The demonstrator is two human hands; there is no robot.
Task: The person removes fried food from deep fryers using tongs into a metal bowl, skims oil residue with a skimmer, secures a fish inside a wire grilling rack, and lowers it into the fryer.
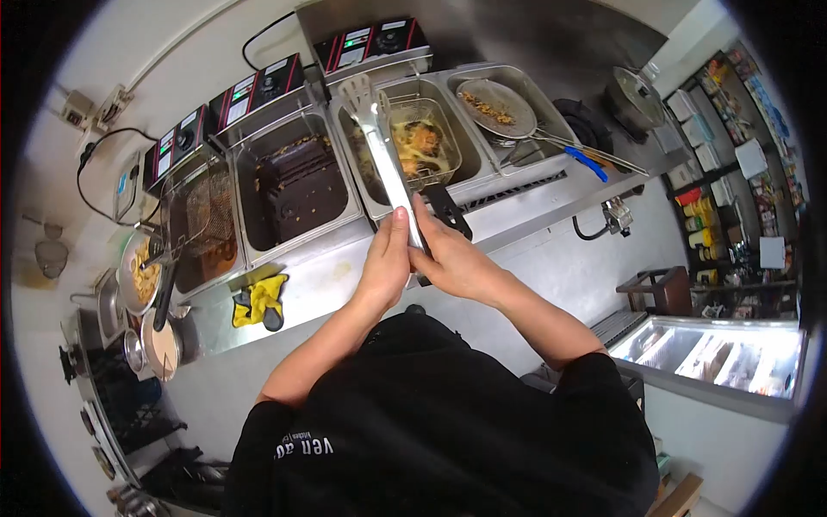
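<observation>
Metal tongs (393,168) with slotted ends point away from me, over the near fryer basket. My left hand (386,263) is closed against one side of their handle. From the other side, my right hand (454,260) grips the same handle end. Browned pieces of food (422,140) bubble in oil inside a wire basket (452,142), just right of the tongs. The basket's black handle (448,211) sticks out toward me, beside my right hand.
Left are a fryer vat with dark oil (289,189) and another basket (198,207). A strainer (498,108) holding crumbs lies over the right vat, near blue-handled tongs (587,164). Yellow-black gloves (260,302) rest on the counter. A bowl of food (142,271) stands far left.
</observation>
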